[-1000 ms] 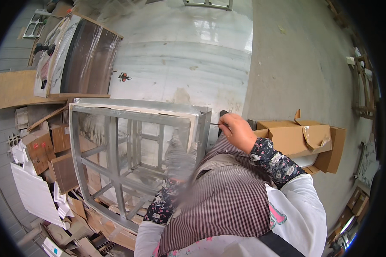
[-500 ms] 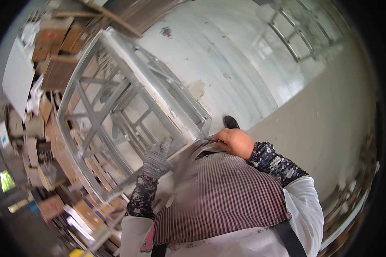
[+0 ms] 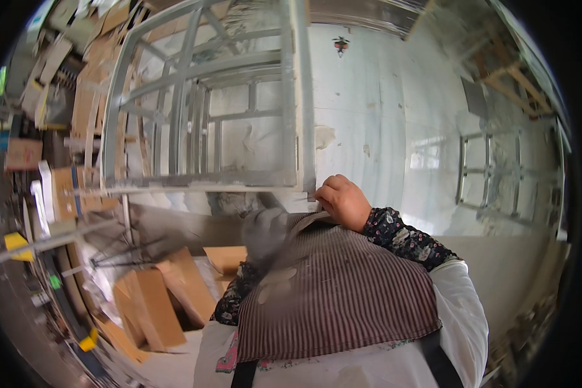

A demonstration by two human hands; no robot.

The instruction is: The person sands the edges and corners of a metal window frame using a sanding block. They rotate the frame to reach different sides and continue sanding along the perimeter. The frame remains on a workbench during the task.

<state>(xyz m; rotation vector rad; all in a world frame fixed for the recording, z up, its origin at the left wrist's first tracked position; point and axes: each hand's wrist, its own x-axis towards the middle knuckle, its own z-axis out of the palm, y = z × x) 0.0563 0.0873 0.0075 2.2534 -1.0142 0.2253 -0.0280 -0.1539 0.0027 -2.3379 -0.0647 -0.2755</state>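
Observation:
My right hand is bare, with its fingers pinched together by the near right corner of a grey metal frame. What lies between those fingertips is hidden. Just below them is the raised upper edge of my striped apron. My left hand, in a grey knit glove, is smeared by motion at the apron's upper left side, below the frame's near edge. Its fingers cannot be made out. The frame has crossing bars and an open inside.
Open cardboard boxes stand at the lower left, with more cardboard and scrap along the left. A second metal frame lies on the pale floor at the right. A wooden structure stands at the far right.
My view has turned, so the frame now sits squarely at the upper left. My left hand has come from beside the frame's edge to the apron. The right hand stays pinched near the corner.

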